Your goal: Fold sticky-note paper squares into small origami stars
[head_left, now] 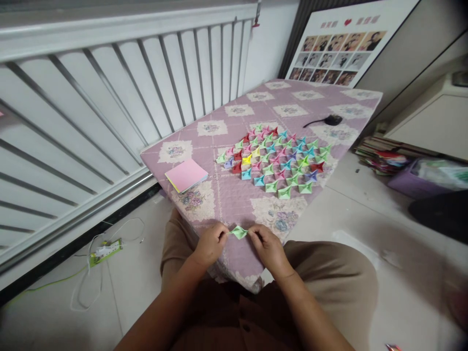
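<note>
A small light-green folded paper piece [239,232] is stretched between my two hands, just above the near corner of the table. My left hand [212,243] pinches its left tip. On the other side, my right hand [268,247] grips the right tip between thumb and fingers. Beyond them, rows of folded paper pieces [268,169] in green, pink, blue, red, yellow and purple stand on the tablecloth [234,200]. To the left of those lies a stack of square paper sheets [186,175], pink on top.
A black object with a thin cord or handle [332,120] lies toward the table's right edge. A white radiator [109,92] runs along the left. A photo board [334,46] leans at the back. On the floor are a power strip [107,249] with cables and, at right, a purple bin [413,180].
</note>
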The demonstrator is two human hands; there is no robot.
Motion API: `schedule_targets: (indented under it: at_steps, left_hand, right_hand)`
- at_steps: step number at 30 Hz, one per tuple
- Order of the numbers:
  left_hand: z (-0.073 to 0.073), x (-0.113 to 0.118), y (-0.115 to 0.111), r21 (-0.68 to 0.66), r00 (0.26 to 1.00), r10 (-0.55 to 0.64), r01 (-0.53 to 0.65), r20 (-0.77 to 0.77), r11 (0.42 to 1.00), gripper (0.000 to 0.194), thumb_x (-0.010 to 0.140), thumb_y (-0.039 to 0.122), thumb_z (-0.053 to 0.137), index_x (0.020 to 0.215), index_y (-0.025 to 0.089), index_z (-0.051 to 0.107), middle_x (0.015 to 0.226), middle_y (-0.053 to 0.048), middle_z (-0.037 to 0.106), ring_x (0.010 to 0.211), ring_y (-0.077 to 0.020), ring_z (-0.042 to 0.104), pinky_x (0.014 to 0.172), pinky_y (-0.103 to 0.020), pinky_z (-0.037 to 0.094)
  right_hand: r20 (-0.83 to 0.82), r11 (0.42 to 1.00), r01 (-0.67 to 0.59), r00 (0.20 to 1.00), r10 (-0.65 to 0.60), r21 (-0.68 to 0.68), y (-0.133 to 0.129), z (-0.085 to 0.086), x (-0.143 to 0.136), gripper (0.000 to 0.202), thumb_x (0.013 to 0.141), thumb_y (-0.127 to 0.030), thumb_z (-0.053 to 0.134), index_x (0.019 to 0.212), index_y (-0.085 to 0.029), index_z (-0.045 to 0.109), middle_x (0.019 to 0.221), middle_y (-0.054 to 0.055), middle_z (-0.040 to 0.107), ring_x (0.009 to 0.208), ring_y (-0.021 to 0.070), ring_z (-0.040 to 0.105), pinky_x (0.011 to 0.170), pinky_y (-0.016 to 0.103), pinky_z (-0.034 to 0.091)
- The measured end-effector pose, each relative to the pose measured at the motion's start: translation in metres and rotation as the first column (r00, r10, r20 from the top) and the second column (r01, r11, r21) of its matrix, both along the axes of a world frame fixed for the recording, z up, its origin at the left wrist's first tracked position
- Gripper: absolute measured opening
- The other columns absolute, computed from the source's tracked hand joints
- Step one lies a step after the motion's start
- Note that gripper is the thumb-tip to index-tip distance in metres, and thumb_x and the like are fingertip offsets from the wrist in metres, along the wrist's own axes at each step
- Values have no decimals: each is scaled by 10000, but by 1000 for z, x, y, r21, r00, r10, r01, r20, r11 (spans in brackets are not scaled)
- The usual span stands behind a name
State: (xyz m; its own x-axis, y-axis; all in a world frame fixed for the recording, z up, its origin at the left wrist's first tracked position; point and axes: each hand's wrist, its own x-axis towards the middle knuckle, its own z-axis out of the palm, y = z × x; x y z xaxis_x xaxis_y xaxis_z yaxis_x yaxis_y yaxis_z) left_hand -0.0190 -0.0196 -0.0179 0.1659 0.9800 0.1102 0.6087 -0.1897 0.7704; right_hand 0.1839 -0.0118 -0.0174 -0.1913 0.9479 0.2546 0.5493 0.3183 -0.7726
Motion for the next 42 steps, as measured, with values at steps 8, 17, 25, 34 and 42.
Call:
schedule_targets:
  at_steps: [8,17,25,34,42]
  left_hand:
    - [-2,2,2,26,990,-36,40,-139,999,139,798,92,500,794,196,592,795,-7,607,775,-156,547,741,-278,412]
    - [2,2,3,23,982,-37,42,-185,999,136,792,91,504,769,201,581,759,-1,595,742,-155,542,706,-272,410]
    - [7,1,3,35,995,-19,22,-98,999,277,768,54,499,965,220,601,923,-11,638,852,-159,576,805,-285,442]
    - [14,5,3,43,978,-76,86,-192,995,141,813,167,579,898,252,652,989,-1,636,883,-165,588,809,-289,449]
    - [14,7,2,65,967,-47,65,-252,996,102,833,195,575,888,249,642,934,-1,644,835,-167,584,742,-281,434]
  right_hand:
    - [44,992,-93,995,89,88,5,12,-7,123,834,-280,560,925,-209,602,1010,80,616,996,217,560,873,372,444]
    - [591,995,-95,804,65,19,6,35,-35,118,817,-220,562,833,-219,679,1204,102,575,1156,283,434,893,409,370]
    - [710,993,-71,695,117,-94,13,45,-50,238,863,-206,494,1011,-226,680,1261,108,568,1231,292,386,893,427,345]
    - [704,994,-44,703,100,-96,11,46,-45,172,845,-266,530,917,-237,683,1225,91,574,1202,285,400,869,412,350]
    - [771,997,-30,633,70,-66,8,57,-43,194,856,-218,510,900,-229,699,1225,127,583,1209,313,406,891,473,350]
